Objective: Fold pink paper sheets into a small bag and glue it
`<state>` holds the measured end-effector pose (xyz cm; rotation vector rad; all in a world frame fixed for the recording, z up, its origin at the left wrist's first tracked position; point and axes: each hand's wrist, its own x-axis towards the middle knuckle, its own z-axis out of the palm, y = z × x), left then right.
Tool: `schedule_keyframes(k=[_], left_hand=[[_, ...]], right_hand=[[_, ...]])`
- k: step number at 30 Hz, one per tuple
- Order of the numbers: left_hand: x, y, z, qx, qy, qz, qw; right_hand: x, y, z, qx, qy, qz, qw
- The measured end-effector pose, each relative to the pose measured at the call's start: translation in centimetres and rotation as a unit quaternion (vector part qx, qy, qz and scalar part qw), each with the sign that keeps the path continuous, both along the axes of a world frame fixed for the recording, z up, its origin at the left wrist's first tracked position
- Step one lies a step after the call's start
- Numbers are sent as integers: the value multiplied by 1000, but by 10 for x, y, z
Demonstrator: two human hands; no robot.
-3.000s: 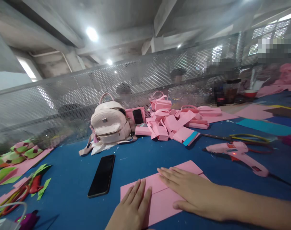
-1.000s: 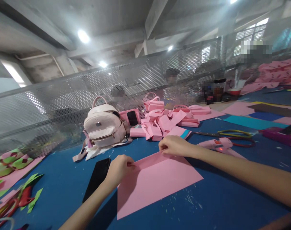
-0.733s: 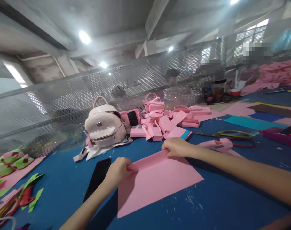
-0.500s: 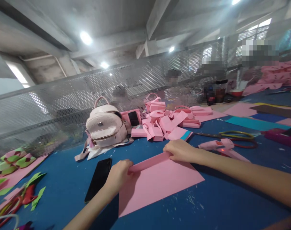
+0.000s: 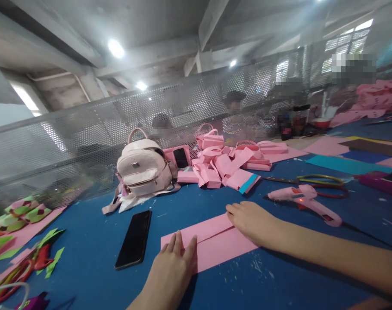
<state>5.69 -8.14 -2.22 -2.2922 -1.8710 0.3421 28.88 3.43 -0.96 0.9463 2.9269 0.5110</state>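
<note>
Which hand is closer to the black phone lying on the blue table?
Left. The left hand lies flat on the pink sheet, just right of the black phone. The right hand presses the sheet's far end, much farther from the phone, nearer the glue gun.

The pink paper sheet (image 5: 212, 245) lies flat on the blue table, low in the view and just right of centre. Its far flap is folded toward the near side, so the sheet shows as a long, narrow band — two layers, with the flap's edge running as a line along its length from about 8 o'clock to 2 o'clock. The colour is plain matte pink, unmarked. Its left end and right end are each covered by a flat, palm-down hand.
</note>
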Motion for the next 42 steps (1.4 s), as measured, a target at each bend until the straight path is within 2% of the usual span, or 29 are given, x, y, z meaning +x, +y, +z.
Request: schedule_keyframes(k=[3, 5, 7, 10, 12, 16, 20, 24, 28, 33, 37, 42], left_hand=[[8, -8, 7, -37, -17, 14, 999], [11, -10, 14, -58, -29, 24, 998], [13, -9, 18, -70, -38, 30, 996], [12, -9, 20, -84, -54, 36, 994], [12, -9, 19, -91, -64, 39, 993], [10, -11, 19, -90, -77, 40, 992], [4, -12, 19, -82, -78, 39, 993], [-11, -17, 13, -58, -63, 39, 996], [-29, -25, 5, -12, -53, 25, 998], [-43, -32, -2, 32, -45, 11, 998], [-54, -32, -9, 60, -41, 0, 997], [-64, -33, -12, 77, -50, -25, 995]], right_hand=[[-2, -15, -6, 3, -15, -15, 1000], [-6, -24, -8, -26, 10, -17, 999], [-13, -30, -9, -101, 42, 14, 994], [-25, -36, -8, -229, 82, 89, 966], [-32, -38, -7, -267, 105, 98, 953], [-31, -39, -5, -277, 103, 92, 951], [-12, -36, -4, -274, 112, 73, 952], [14, -32, -12, -238, 119, 46, 963], [40, -24, -23, -165, 136, 56, 975], [64, -16, -31, -64, 106, 38, 992], [79, -11, -40, 11, 110, 32, 993], [88, -9, -57, 49, 166, 13, 985]])
